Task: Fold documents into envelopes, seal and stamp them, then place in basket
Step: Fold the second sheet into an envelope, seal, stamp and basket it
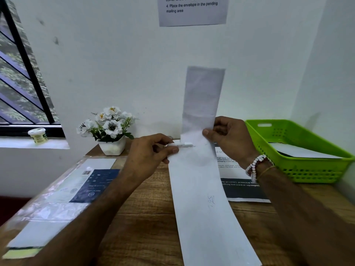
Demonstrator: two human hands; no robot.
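Head view: long white envelope (201, 208) lies lengthwise on the wooden table (146, 217), between the forearms. Left hand (148, 152) pinches its far left edge, fingers curled. Right hand (228, 135) pinches the folded document (203, 96), which stands upright at the envelope's far end. Can't tell if it's inserted. Green basket (307, 171) sits right, apart from both hands.

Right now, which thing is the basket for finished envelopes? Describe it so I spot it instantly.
Follow the brown wooden table to its right edge, beside the white wall. Just past the right hand, which wears a beaded bracelet, sits the bright green perforated plastic basket. It is the only green container there, and white paper lies inside it.
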